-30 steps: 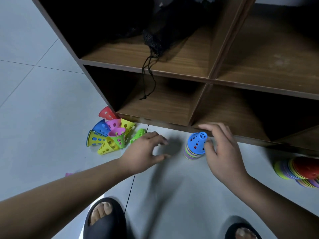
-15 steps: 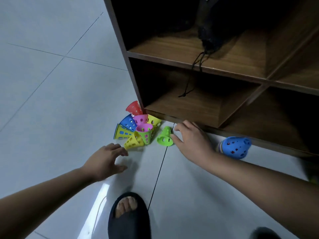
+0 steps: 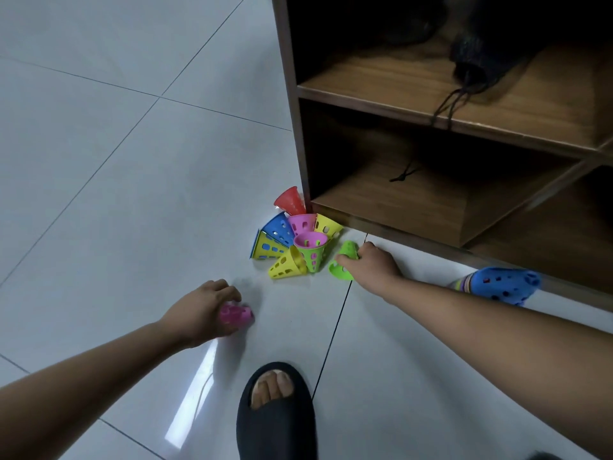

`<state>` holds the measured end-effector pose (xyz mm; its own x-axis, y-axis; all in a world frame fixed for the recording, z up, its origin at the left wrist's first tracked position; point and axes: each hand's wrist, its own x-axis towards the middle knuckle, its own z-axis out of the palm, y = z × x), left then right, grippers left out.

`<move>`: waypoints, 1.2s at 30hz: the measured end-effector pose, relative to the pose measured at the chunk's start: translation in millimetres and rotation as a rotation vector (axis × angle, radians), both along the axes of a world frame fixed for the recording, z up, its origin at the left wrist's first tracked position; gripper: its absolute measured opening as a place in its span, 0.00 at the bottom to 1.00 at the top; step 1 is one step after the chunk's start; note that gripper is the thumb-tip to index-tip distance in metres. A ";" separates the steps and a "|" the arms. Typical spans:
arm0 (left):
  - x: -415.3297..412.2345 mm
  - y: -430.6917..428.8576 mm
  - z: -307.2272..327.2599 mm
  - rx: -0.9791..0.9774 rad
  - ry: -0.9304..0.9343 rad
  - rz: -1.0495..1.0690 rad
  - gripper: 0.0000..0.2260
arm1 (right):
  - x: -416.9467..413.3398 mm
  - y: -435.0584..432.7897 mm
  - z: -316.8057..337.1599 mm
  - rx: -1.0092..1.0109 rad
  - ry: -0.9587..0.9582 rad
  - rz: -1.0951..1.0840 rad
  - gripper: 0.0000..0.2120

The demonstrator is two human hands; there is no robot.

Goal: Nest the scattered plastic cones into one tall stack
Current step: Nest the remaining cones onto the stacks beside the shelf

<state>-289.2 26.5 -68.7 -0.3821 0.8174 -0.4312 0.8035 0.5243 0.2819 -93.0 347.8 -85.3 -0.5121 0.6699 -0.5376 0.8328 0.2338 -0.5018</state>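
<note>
Pale grey floor tiles filled the view, with a dark slipper nearest the camera. Beyond it the left hand curled its fingers over a pink cone lying on the tile. Farther on, the right hand gripped a green cone just beside the loose pile of cones – red, blue, yellow, pink. To the right, behind the forearm, sat the nested stack – blue on top – at the foot of the wooden shelf unit. A black mesh bag lay on an upper shelf.
</note>
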 end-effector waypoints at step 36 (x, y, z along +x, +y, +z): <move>199.3 258.4 129.5 0.840 -0.496 0.209 0.14 | 209.0 63.6 143.7 0.551 0.367 0.015 0.21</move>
